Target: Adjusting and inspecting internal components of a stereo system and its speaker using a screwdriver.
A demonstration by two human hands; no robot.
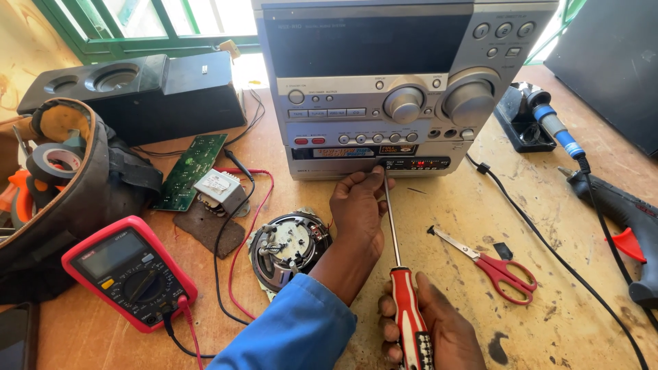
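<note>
At the stereo point(384, 89) front, screwdriver point(401, 274) runs between both hands' grip.

A stereo's wide dark display window point(367, 44) sat at twelve o'clock. Below it ran a narrow red-lit strip display point(419, 164) and a colourful rectangular sticker point(345, 152). A red multimeter's grey screen point(110, 253) lay at eight o'clock.

Stereo unit point(404, 89) at back centre of workbench point(548, 301). Before it, screwdriver point(401, 267); right of that, scissors point(497, 264). Left: speaker driver point(288, 247), multimeter point(130, 270), circuit board point(190, 171). Far right: soldering iron point(555, 130), glue gun point(630, 226).
</note>
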